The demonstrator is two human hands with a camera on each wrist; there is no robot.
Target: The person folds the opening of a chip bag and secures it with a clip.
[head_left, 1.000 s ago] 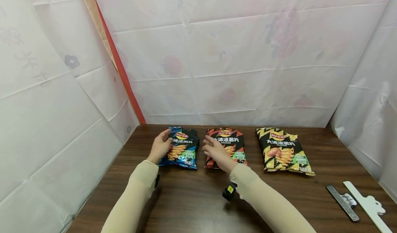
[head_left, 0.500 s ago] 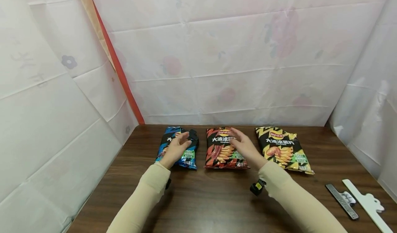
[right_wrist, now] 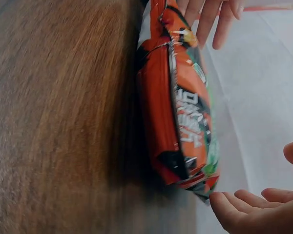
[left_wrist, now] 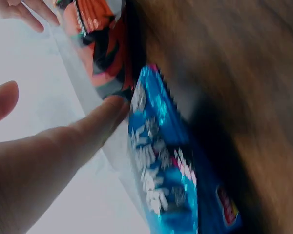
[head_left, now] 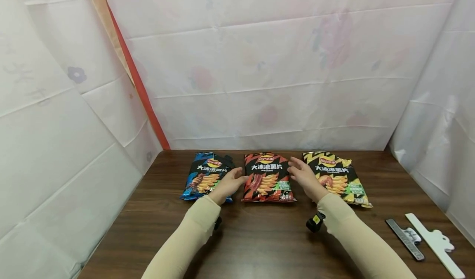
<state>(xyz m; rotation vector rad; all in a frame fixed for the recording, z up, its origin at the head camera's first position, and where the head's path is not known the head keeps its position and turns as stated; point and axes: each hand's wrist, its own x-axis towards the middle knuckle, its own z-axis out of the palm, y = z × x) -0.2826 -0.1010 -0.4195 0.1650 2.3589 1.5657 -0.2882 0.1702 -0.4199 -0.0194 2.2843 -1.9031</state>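
A yellow bag (head_left: 335,178) of crisps is lying flat at the far right of the counter (head_left: 259,242), its top edge pointing at the back wall. A blue bag (head_left: 205,176) is lying at the far left, in the same row. Near the right edge, a dark grey clip (head_left: 404,239) is lying lengthwise, and a white clip (head_left: 432,244) is lying just beside it on the right, the two running almost parallel. White sheeting (head_left: 259,64) with faint pink flowers is hanging behind and to both sides. An orange strip (head_left: 137,81) is running down the left corner to the counter.
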